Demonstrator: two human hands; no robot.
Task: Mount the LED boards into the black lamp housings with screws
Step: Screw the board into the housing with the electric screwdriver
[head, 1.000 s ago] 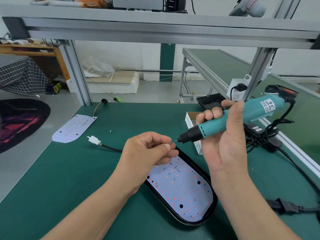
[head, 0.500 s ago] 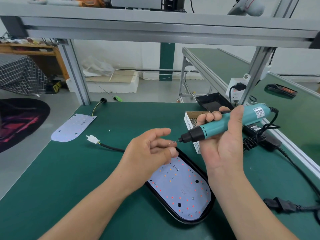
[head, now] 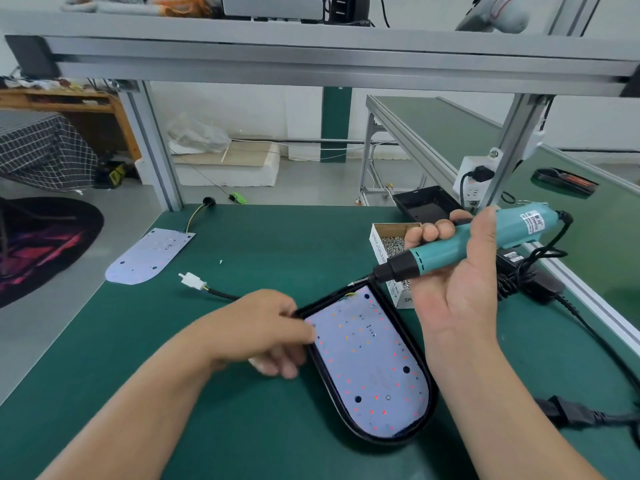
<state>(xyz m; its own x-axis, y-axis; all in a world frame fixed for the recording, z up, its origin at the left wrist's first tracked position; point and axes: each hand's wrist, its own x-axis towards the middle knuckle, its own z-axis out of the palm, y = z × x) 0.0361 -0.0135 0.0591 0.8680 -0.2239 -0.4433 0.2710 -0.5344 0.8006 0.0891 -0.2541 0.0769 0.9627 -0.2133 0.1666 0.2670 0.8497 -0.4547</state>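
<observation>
**benchnewb:** Going left to right across the green mat, what's where? Treat the mat as a clock, with 12 the far edge.

**led_fixer:** At about 10 there's a spare LED board lying flat by itself. Toward the middle there's one loose screw. Just past that is a white connector on a black cable that runs toward the lamp.

**benchnewb:** And the left hand?

**led_fixer:** The left hand sits around 6, up against the left rim of the black lamp housing. It's blurry, so I can't tell if the fingers grip the rim or just rest on it.

**benchnewb:** And the housing itself?

**led_fixer:** It's at roughly 5, lying flat with its rounded end toward the person. The LED board sits inside it, face up and covered in little red and orange dots.

**benchnewb:** Right side?

**led_fixer:** The right hand is at about 3, wrapped tight around a teal electric screwdriver. The bit points to 9 and its tip is just over the housing's far end. An open box of screws sits right behind the driver. There's a black tray at 1, and a power adapter with tangled cord out past the hand.
</observation>
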